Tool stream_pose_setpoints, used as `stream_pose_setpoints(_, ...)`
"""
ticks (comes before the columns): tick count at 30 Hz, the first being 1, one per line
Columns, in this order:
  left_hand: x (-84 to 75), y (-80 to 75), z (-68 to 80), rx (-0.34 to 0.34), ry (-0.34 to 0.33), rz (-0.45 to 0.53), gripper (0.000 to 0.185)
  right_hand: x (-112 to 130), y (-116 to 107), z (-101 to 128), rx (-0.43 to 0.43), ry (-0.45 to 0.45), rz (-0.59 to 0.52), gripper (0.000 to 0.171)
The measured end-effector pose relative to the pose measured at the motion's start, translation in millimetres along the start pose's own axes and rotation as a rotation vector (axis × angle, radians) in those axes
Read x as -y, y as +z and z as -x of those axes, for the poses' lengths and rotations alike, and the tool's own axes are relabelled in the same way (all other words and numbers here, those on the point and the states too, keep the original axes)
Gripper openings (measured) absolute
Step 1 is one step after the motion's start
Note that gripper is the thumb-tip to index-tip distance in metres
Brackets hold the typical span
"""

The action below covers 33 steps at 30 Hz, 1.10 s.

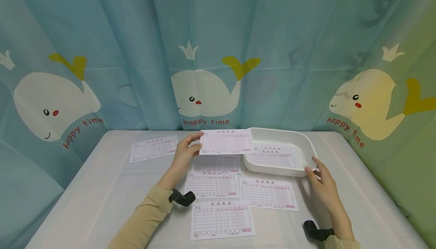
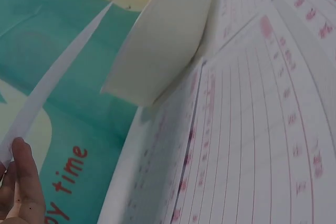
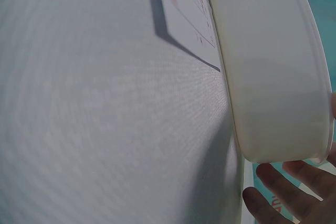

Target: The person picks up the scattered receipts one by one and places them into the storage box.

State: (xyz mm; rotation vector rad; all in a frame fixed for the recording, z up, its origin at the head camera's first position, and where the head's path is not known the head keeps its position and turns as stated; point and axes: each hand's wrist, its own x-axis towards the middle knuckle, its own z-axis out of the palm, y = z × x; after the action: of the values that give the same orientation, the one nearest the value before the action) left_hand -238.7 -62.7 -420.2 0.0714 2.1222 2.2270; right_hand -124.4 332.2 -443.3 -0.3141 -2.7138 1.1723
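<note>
My left hand (image 1: 184,153) pinches a receipt slip (image 1: 225,142) by its left edge. The slip is held up, its right end overlapping the left rim of a white plastic tray (image 1: 276,170) in the head view. Seen from the left wrist, the held slip (image 2: 58,74) is nearly edge-on. My right hand (image 1: 323,184) grips the tray at its near right corner, thumb on the front side. In the right wrist view, fingers (image 3: 283,190) spread round the end of the tray (image 3: 278,72). Receipt slips (image 1: 272,159) lie overlapping inside the tray.
More printed slips lie on the white table: one far left (image 1: 153,148), one at the near middle (image 1: 223,220), one in front of the tray (image 1: 268,194), and others overlapping below the held slip (image 1: 212,184). A blue whale-print curtain (image 1: 211,22) hangs behind the table.
</note>
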Motion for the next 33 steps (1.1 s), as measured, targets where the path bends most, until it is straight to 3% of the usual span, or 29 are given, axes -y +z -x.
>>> stream_pose_setpoints(17, 11.0, 56.0, 5.7, 0.101, -0.008, 0.079, 0.038, 1, -2, 2, -0.013, -0.053, -0.011, 0.063)
stream_pose_setpoints(28, 18.5, 95.7, 7.7, 0.049, -0.023, 0.085, 0.038, 0, -1, 1, -0.006, -0.040, -0.007, 0.064)
stream_pose_setpoints(33, 15.0, 111.7, 10.1, 0.063, -0.017, 0.076, 0.037, 0, -1, 1, -0.005, -0.040, -0.007, 0.064)
